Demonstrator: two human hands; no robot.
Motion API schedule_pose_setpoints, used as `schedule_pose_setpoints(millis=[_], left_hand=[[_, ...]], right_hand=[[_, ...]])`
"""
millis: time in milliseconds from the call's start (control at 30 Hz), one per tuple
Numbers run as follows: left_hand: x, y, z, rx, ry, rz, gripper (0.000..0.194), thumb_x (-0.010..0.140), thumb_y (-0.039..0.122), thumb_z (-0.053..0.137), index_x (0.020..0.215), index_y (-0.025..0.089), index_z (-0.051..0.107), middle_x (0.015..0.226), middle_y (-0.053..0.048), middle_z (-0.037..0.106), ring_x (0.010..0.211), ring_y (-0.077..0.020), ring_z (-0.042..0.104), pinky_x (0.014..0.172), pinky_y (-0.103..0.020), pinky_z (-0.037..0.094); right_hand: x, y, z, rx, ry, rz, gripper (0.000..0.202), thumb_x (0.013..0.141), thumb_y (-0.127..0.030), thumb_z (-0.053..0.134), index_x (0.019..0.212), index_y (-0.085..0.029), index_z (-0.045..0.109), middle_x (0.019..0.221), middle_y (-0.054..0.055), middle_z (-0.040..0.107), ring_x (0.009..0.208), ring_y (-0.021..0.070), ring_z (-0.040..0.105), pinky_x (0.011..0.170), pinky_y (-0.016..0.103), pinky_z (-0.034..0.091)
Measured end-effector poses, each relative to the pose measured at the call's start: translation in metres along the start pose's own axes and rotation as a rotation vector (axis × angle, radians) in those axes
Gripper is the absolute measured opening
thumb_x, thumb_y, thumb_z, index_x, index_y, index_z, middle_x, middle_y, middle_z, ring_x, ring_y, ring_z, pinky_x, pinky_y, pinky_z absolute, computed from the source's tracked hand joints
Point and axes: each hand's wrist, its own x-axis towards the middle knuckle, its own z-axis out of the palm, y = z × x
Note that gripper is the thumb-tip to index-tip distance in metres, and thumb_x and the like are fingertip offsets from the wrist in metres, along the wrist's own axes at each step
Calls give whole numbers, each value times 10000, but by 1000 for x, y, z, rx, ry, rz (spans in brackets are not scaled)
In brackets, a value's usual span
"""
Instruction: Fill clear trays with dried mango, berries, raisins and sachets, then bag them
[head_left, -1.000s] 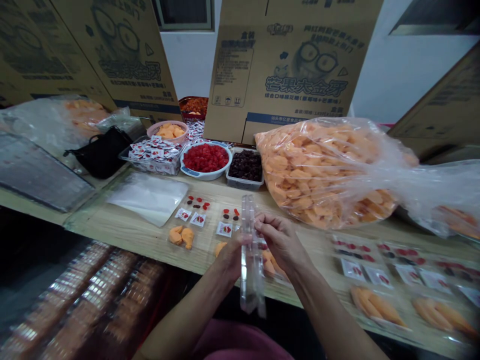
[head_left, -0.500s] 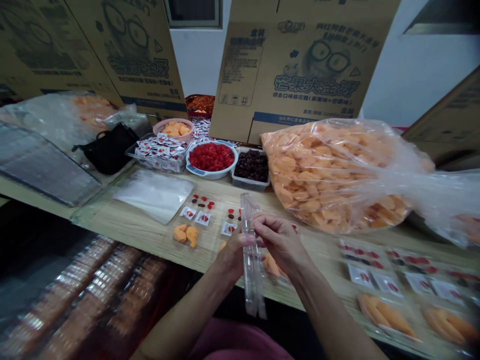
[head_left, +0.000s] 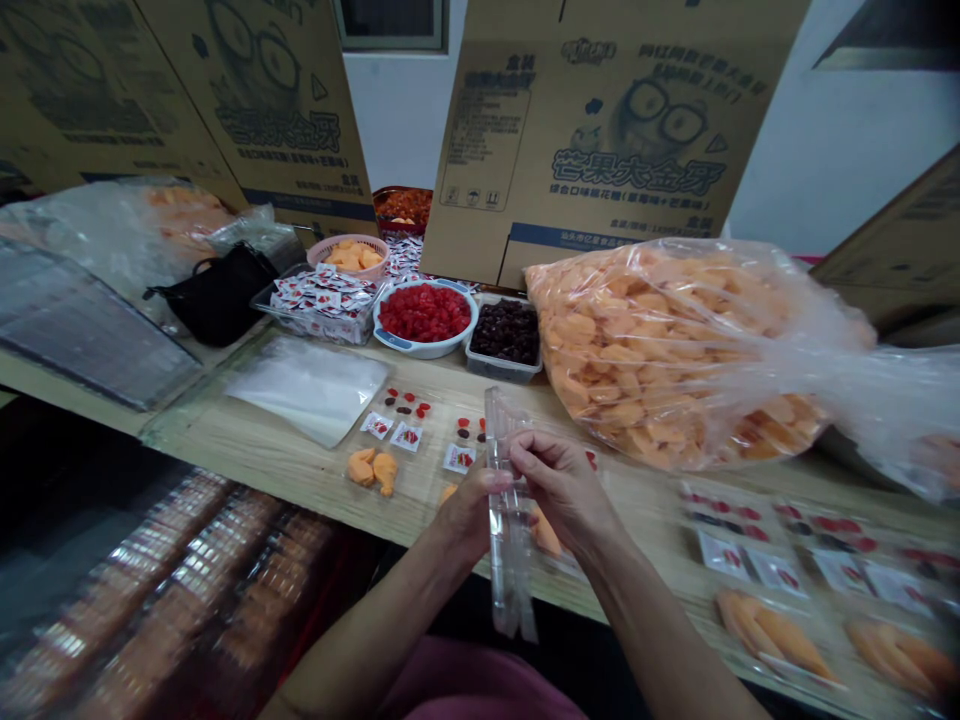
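Both hands hold a clear plastic tray [head_left: 510, 575] on edge, above the front of the table. My left hand [head_left: 471, 503] grips its left side, thumb across the plastic. On the other side, the fingers of my right hand [head_left: 561, 487] pinch the tray's upper part. Behind the hands lie orange sweets [head_left: 546, 535], partly covered by my right wrist. To the left, a flat clear packet holds red and dark pieces, small printed sachets [head_left: 406, 437] and orange sweets [head_left: 373, 470]. A similar group with a sachet [head_left: 458, 458] is half hidden by my left hand.
At the back stand a tub of sachets [head_left: 319, 320], a bowl of red pieces [head_left: 424, 348], a box of dark pieces [head_left: 502, 368] and a big bag of orange sweets [head_left: 675, 350]. Plastic sheets [head_left: 311, 385] lie left. Filled packs [head_left: 772, 620] lie right; cardboard boxes [head_left: 637, 120] rise behind.
Hardly anything differs: the view has shifted slightly. Both hands keep the same hold on the tray, whose two layers look a little further apart at the bottom.
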Motion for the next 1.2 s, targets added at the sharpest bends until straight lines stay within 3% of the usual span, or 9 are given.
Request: schedule_pose_setpoints(millis=[267, 433, 633, 1067, 1200], left_hand=[[1, 1, 1, 3, -5, -3, 479, 530, 314, 725, 967, 153, 615, 874, -53, 609, 743, -176, 571, 633, -309, 482], [0, 0, 1, 7, -5, 46, 494, 540, 261, 715, 1015, 174, 606, 968, -64, 624, 860, -214, 589, 684, -315, 485], [-1, 0, 0, -57, 38, -16, 394, 519, 248, 682, 890, 140, 609, 823, -63, 634, 832, -237, 604, 759, -380, 484], [-6, 5, -3, -118, 25, -33, 359, 510, 270, 701, 825, 111, 634, 672, -26, 616, 587, -147, 560, 638, -313, 467], [-5, 13, 3, -154, -26, 29, 324, 513, 226, 680, 816, 118, 642, 703, -28, 639, 635, -149, 578, 659, -283, 455]], right_hand=[[1, 0, 0, -38, -5, -9, 293, 666, -420, 763, 662, -163, 623, 644, -11, 543, 575, 100, 449, 520, 206, 339], [2, -4, -1, -112, -51, -18, 240, 701, -373, 719, 664, -160, 614, 629, -19, 526, 551, 89, 416, 499, 202, 306], [3, -4, 6, -69, -17, -47, 191, 696, -309, 681, 623, -173, 569, 593, -36, 469, 544, 92, 381, 489, 204, 297], [9, -5, 13, -16, -20, -33, 159, 640, -283, 678, 578, -177, 575, 585, -20, 466, 535, 103, 359, 498, 228, 261], [10, -8, 17, 9, -8, -84, 154, 641, -271, 666, 566, -181, 566, 592, -20, 453, 528, 100, 339, 491, 229, 252]])
